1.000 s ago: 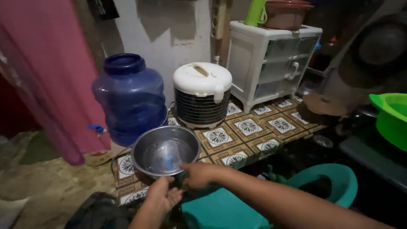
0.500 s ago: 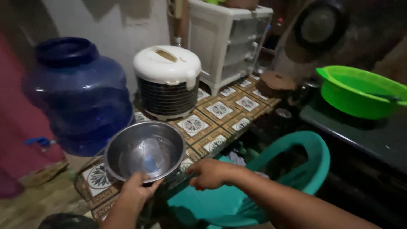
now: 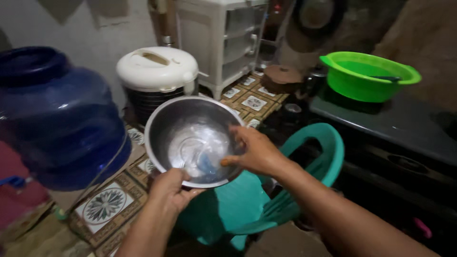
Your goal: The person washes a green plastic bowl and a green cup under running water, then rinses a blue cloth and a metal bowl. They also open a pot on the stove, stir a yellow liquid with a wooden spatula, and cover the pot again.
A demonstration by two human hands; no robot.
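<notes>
A round steel bowl [image 3: 190, 135] is tilted toward me above the patterned counter. My left hand [image 3: 172, 189] grips its near rim from below. My right hand [image 3: 254, 151] reaches over the right rim, fingers curled inside the bowl against its wet inner wall. A little water glints at the bowl's bottom. Whether the right hand holds anything small is hidden.
A big blue water jug [image 3: 57, 119] stands at left. A white rice cooker [image 3: 157, 71] sits behind the bowl, a white plastic drawer cabinet [image 3: 223, 38] beyond it. Below is a teal plastic basin [image 3: 323, 147]. A green basin [image 3: 369, 76] rests on a dark counter [image 3: 404, 128] at right.
The bowl has been lifted off the tiled counter and tilted toward me. My right hand moved from beside it to inside its rim. The view swung right and closer.
</notes>
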